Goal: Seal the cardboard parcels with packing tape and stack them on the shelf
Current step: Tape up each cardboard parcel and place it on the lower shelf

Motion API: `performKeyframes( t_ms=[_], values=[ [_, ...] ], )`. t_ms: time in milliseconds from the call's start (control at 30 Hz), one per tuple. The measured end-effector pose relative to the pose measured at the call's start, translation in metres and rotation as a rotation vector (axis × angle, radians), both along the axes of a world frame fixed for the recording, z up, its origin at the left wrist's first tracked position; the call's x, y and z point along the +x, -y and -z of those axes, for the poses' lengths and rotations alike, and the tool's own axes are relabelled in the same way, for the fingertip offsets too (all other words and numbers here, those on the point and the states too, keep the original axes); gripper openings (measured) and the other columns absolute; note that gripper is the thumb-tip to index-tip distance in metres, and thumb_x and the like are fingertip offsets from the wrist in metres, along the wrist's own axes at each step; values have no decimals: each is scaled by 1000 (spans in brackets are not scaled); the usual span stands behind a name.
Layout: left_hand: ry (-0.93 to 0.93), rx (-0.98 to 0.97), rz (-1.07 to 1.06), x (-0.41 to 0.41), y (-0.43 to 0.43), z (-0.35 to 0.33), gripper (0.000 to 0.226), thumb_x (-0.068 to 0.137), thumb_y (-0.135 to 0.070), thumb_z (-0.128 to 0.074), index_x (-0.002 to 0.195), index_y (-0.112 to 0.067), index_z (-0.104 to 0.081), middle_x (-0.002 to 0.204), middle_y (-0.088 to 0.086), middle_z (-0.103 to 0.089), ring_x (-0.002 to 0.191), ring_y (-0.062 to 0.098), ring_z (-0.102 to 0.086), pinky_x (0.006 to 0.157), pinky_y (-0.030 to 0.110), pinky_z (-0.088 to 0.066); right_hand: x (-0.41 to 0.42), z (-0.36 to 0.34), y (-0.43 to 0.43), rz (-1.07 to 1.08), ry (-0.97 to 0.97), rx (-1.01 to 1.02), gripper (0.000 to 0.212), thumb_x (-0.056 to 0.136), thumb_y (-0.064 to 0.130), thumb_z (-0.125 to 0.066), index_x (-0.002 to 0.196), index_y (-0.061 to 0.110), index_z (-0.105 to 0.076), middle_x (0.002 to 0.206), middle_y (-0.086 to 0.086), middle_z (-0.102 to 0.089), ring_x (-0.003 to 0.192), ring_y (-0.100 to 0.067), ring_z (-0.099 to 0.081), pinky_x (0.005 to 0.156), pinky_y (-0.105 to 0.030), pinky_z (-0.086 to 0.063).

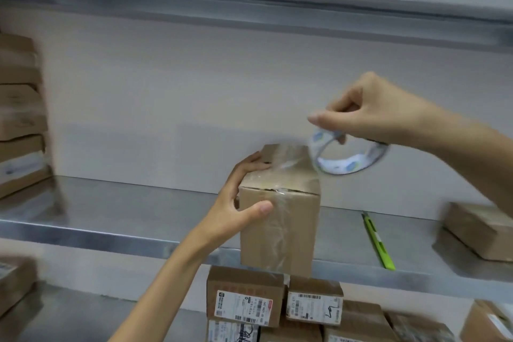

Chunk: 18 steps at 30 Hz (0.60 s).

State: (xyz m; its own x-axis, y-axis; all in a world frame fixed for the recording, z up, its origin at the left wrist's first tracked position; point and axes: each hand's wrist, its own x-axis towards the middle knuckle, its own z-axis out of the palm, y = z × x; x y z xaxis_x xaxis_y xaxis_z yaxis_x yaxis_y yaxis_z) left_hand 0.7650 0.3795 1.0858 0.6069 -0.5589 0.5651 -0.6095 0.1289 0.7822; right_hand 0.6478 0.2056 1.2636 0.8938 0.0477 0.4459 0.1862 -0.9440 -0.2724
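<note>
A brown cardboard parcel is in the middle of the view, in front of the metal shelf. My left hand grips its upper left corner, thumb on the front face. Clear tape runs over the parcel's top and down its front. My right hand holds a roll of clear packing tape above the parcel's top right, and a strip stretches from the roll down to the box top.
A green utility knife lies on the shelf right of the parcel. A brown box sits at the far right and a stack of boxes at the far left. Labelled parcels fill the lower shelf.
</note>
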Motion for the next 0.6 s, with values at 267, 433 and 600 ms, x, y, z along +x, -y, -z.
performKeyframes(
  t_ms=[267,433,600],
  values=[
    [52,30,-20,-3,2,1,63,68,-55,-68,127,-41,-51,150,-24,-31,139,3,-33,110,51,-36,-14,26,34,107,-315,46,52,89,33,-61,44,14,-45,41,7,-37,38,-11,-27,39,-20,-23],
    [35,8,-6,2,3,2,61,67,-54,-69,125,-42,-52,150,-22,-32,139,5,-36,108,51,-39,-8,48,40,110,-417,195,55,92,29,-59,43,18,-37,44,3,-33,38,-12,-27,37,-19,-26],
    [89,163,-31,5,-6,-14,61,64,-59,-69,121,-44,-52,144,-26,-37,133,-7,-37,103,22,-37,-2,70,40,130,-501,240,55,91,33,-60,45,19,-35,43,4,-31,37,-12,-28,38,-21,-28]
  ],
)
